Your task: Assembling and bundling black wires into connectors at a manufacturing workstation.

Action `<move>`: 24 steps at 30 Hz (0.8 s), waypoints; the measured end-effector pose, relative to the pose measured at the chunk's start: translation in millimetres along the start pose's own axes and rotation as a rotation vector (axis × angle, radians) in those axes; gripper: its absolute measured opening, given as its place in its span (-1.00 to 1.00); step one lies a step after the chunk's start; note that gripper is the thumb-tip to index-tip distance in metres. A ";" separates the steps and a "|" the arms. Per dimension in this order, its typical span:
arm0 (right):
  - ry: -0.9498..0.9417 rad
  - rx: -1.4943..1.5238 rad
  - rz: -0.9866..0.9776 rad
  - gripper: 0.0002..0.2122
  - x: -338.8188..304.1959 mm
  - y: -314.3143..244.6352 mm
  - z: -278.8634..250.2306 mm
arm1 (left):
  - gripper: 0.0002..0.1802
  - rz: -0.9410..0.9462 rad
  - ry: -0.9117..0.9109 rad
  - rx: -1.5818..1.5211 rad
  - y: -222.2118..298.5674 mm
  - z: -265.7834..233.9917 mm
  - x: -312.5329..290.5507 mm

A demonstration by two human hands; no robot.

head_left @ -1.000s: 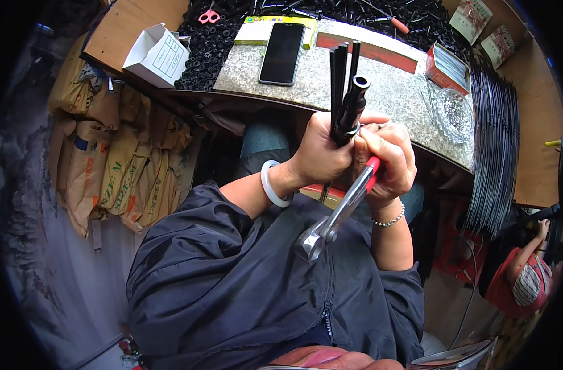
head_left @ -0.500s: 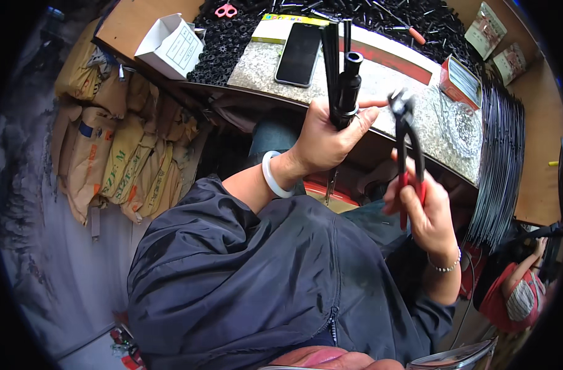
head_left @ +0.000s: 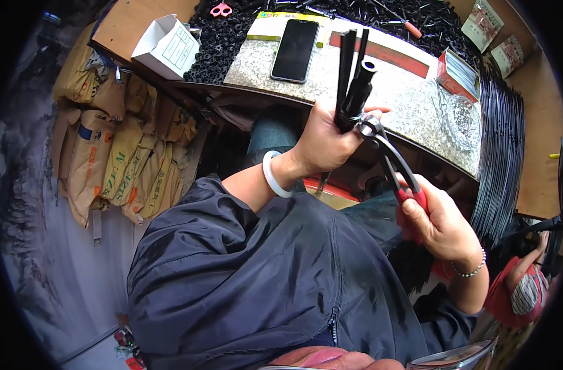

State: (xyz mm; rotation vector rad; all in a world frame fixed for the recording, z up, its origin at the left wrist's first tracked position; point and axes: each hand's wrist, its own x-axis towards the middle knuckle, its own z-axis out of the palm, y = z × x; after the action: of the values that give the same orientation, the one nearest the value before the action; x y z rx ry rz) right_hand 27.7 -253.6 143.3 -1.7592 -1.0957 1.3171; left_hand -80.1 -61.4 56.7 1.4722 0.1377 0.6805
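My left hand [head_left: 326, 140] is closed around a bundle of black tubes and thin ribs [head_left: 357, 95] that looks like part of an umbrella frame. It stands tilted slightly right, with the hollow end of its thickest tube up. My right hand [head_left: 440, 222] is wrapped round the red grips of a pair of pincers [head_left: 397, 161]. Their metal jaws are at the bundle's lower end, beside my left thumb and fingers; whether they grip anything there I cannot make out. Part of the bundle is hidden in my left palm.
On the workbench [head_left: 411, 92] lie a phone [head_left: 295, 50], a small red box [head_left: 459, 75] and a clear glass dish [head_left: 461, 120]. Small black parts [head_left: 223, 49], pink scissors [head_left: 221, 10] and an open white carton [head_left: 170, 49] are behind. Long dark rods [head_left: 502, 148] hang at right; sacks [head_left: 121, 154] stand left.
The pincers have moved left and down, from apart to right beside the bundle, and tilted. My left hand has shifted slightly right, and the bundle leans more to the right.
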 end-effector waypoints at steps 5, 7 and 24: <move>0.060 -0.159 -0.002 -0.82 2.2 18.3 6.6 | -0.79 0.149 0.025 0.261 -12.0 -3.2 2.7; 0.057 -0.203 0.025 -0.81 7.0 20.5 11.5 | -0.79 0.153 0.019 0.218 -11.4 -2.9 3.8; 0.208 -0.282 -0.004 -0.83 -6.3 -1.2 7.0 | -0.85 0.241 -0.044 0.313 3.4 0.2 11.4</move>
State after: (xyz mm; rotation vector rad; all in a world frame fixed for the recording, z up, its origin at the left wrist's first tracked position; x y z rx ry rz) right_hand 19.7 -258.6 145.1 -2.0446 -1.2098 0.9860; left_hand -72.0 -56.1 63.5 1.8228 0.0330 0.8481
